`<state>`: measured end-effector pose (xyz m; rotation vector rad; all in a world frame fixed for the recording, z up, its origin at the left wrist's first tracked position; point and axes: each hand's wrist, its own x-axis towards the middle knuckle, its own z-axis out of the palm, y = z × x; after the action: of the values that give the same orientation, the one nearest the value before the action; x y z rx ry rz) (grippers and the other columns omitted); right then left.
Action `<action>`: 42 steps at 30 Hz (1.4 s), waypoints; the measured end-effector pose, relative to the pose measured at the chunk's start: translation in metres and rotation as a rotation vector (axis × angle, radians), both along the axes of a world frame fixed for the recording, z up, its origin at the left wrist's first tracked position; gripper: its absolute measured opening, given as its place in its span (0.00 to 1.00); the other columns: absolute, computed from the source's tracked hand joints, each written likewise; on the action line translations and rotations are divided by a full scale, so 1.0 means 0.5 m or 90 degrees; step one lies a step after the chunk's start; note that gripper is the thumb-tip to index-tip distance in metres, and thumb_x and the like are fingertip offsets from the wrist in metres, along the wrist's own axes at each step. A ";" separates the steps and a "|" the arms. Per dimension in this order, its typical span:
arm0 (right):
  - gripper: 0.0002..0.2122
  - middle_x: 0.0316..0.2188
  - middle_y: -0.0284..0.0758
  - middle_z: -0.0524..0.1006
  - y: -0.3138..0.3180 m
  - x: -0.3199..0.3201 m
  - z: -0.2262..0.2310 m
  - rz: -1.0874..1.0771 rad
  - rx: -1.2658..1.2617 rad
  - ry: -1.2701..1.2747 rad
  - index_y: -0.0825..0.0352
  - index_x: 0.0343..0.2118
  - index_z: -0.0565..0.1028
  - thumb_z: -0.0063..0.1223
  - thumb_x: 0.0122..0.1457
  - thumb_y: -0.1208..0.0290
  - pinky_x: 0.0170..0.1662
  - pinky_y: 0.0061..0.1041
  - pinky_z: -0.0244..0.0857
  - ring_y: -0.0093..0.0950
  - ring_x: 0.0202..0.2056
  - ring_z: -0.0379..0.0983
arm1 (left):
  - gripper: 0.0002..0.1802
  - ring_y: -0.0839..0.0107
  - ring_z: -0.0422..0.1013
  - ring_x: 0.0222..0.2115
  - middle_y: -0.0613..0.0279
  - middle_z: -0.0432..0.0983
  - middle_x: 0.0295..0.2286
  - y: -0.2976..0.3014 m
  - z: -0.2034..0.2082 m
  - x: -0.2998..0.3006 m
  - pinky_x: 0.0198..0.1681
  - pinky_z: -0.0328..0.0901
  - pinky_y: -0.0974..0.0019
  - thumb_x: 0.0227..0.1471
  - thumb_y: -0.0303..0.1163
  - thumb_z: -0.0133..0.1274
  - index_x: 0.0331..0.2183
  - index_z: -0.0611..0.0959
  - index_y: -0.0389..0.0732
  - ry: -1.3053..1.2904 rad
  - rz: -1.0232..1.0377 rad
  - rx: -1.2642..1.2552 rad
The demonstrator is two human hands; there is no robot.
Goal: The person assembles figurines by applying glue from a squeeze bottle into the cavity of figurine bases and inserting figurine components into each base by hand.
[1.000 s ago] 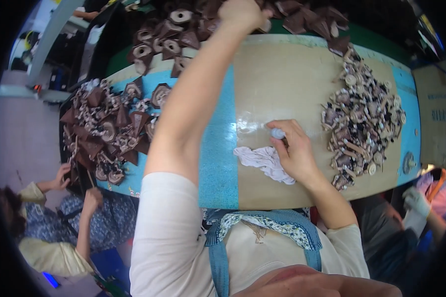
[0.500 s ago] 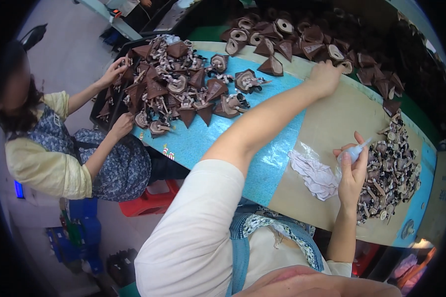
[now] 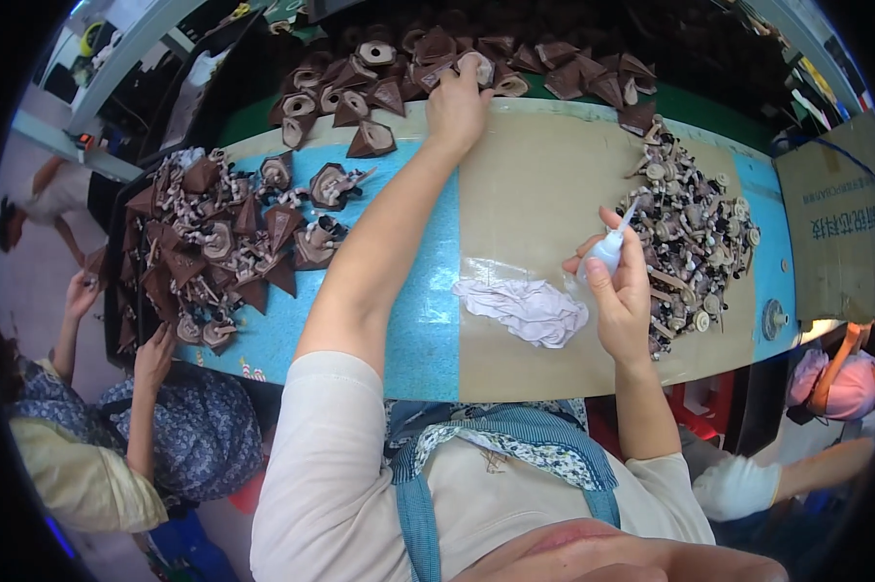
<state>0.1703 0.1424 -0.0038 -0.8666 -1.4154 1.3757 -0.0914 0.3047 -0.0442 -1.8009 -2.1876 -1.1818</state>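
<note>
My left hand (image 3: 457,105) stretches to the far edge of the table, fingers closed round a brown pointed piece (image 3: 478,70) with a pale, hollow underside. My fingers partly cover it. In my right hand (image 3: 620,291) is a small translucent squeeze bottle (image 3: 604,252), its thin nozzle pointing up and to the right. Close beside that hand, on the right, lies a heap of small cream and black figure parts (image 3: 695,233). A crumpled white cloth (image 3: 525,310) rests on the tabletop to its left.
More brown pointed pieces (image 3: 384,95) lie along the far edge. At left, figures on brown bases (image 3: 214,242) are heaped by a black tray (image 3: 117,281), with a co-worker's hands (image 3: 153,359) there. A cardboard box (image 3: 830,223) stands right; another person's sleeve (image 3: 738,488) shows lower right.
The view has turned to the right, so the table appears shifted left. My left hand remains at the far pieces, and my right still holds the bottle. The co-worker's far hand has moved outward.
</note>
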 end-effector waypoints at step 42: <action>0.16 0.29 0.43 0.78 -0.066 0.017 0.177 0.145 0.493 -0.376 0.73 0.35 0.76 0.63 0.38 0.82 0.29 0.30 0.64 0.37 0.27 0.74 | 0.40 0.71 0.70 0.44 0.58 0.72 0.41 -0.546 0.079 0.168 0.49 0.64 0.67 0.37 0.29 0.69 0.50 0.66 0.35 -0.780 -0.404 -0.126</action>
<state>0.1787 0.1096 0.0846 -0.6061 -2.3346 0.6048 -0.0075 0.0315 -0.0048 -2.2590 -2.1866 -2.9080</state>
